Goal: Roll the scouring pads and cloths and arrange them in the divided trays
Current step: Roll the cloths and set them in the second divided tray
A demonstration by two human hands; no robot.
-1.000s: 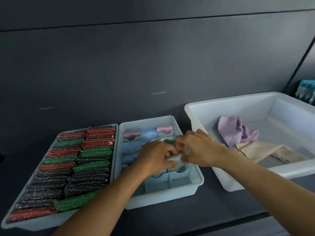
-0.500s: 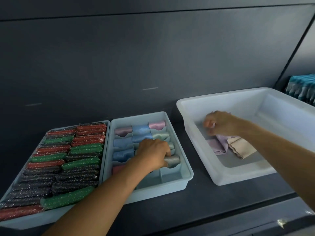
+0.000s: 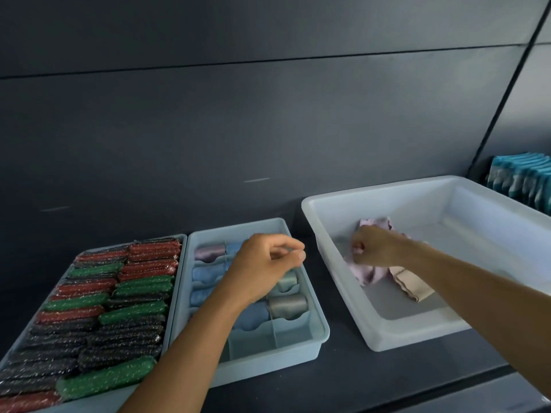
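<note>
Rolled cloths point(image 3: 205, 272) in divided tray point(image 3: 268, 362); lilac cloth point(image 3: 368, 274) crumpled

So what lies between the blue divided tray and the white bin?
Nothing: in the head view, only a bare strip of dark shelf separates the blue tray and the white bin.

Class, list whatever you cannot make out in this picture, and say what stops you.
- Head view: the middle compartments of the divided tray, hidden by the left hand.
- Head view: part of the lilac cloth, covered by the right hand gripping it.
- Head view: the near corner of the pad tray, cut off by the frame's edge.
- Head view: the teal stack, cut by the right edge.
</note>
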